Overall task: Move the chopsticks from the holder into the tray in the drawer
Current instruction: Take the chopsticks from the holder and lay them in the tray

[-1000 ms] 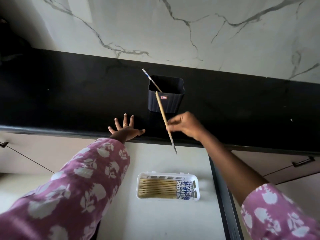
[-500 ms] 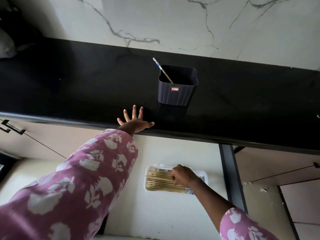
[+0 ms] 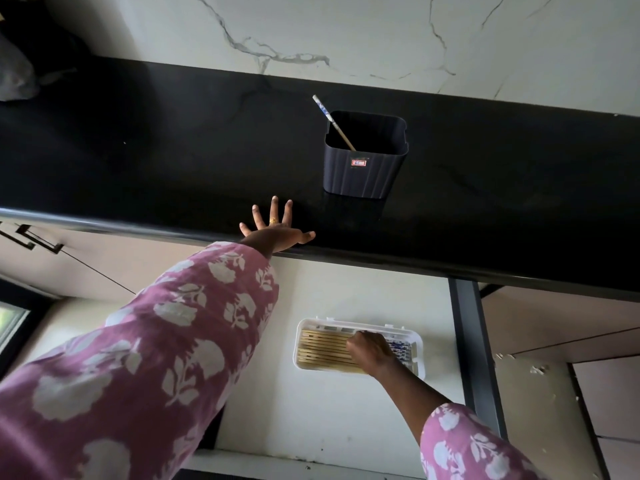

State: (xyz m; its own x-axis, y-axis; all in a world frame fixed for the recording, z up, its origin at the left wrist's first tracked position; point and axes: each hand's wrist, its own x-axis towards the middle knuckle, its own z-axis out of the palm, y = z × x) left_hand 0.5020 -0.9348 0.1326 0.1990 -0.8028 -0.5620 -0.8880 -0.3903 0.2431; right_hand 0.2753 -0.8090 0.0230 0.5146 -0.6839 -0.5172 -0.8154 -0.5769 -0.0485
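One chopstick (image 3: 333, 122) is left in the holder (image 3: 363, 161), leaning out over its far-left corner; the rest lie flat in the tray (image 3: 301, 341), below the holder in the open drawer (image 3: 311, 410). The step in hand looks like laying a stick among those rows. The right hand (image 3: 370, 351) rests on the tray's sticks, fingers curled down; whether they grip one I cannot tell. The left hand (image 3: 277, 233) lies flat on the counter (image 3: 173, 161) left of the holder, fingers spread, holding nothing. Next, the right hand must rise to the holder and pinch that last stick.
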